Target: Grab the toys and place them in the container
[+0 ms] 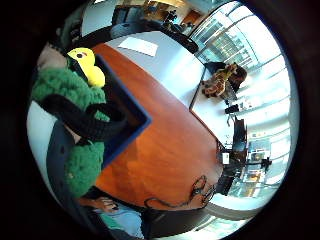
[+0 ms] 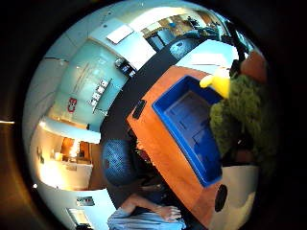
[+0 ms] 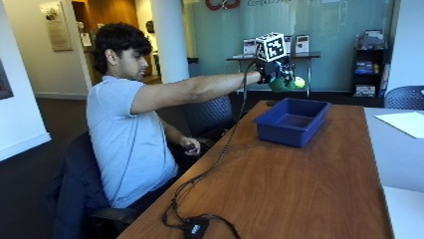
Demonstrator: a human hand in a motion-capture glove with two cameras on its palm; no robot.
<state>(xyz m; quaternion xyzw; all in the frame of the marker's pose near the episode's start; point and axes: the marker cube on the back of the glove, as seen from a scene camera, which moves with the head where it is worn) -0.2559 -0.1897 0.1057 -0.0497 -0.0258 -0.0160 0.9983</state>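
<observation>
My gloved right hand is raised above the near end of the blue container, which stands on the wooden table. It grips a green plush toy with a yellow head. In both palm views the toy fills the space by the palm, with the container's blue rim and bare inside right beside it. No toy shows inside the container.
A black cable and small box lie at the table's near end. A white sheet of paper lies on the pale table to the right. The person's bare left hand stays below the table edge.
</observation>
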